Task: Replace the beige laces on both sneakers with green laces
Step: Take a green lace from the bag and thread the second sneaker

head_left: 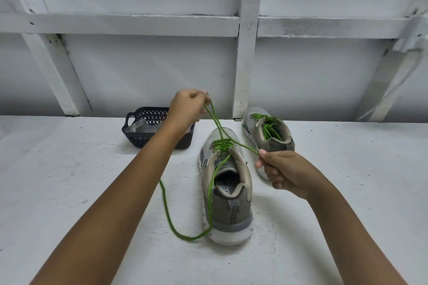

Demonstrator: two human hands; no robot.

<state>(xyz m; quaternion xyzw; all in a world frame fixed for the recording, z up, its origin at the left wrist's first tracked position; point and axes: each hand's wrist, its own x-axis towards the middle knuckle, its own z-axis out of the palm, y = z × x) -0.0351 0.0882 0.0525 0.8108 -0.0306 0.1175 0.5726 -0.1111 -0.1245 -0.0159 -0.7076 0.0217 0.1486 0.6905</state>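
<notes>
On the white surface two grey sneakers stand heel toward the camera, and neither shows any beige lace. Back by the wall, the far sneaker is already threaded in green up the tongue, with the ends lying loose in its mouth; whether they are tied I cannot tell. The near sneaker, in the middle, carries the lace crossed through its eyelets up to about the collar.

The left hand is raised above and beyond the toe, its fingers curled and pinching two strands that rise taut from the eyelets. The right hand sits just right of the shoe, thumb and fingers pinching a strand that runs straight from the top crossings. A long slack run drops from the collar down the left side of the shoe, loops on the surface beside the heel and passes under the left forearm, so much of the lace is not yet drawn through. A dark basket behind the left wrist holds something clear; the old laces may be in it, but that is hidden.

By my reading the swap is most of the way done: one shoe is finished or nearly so, the other threaded. What seems left is pulling out the slack, evening the ends, and tying or tucking them.
</notes>
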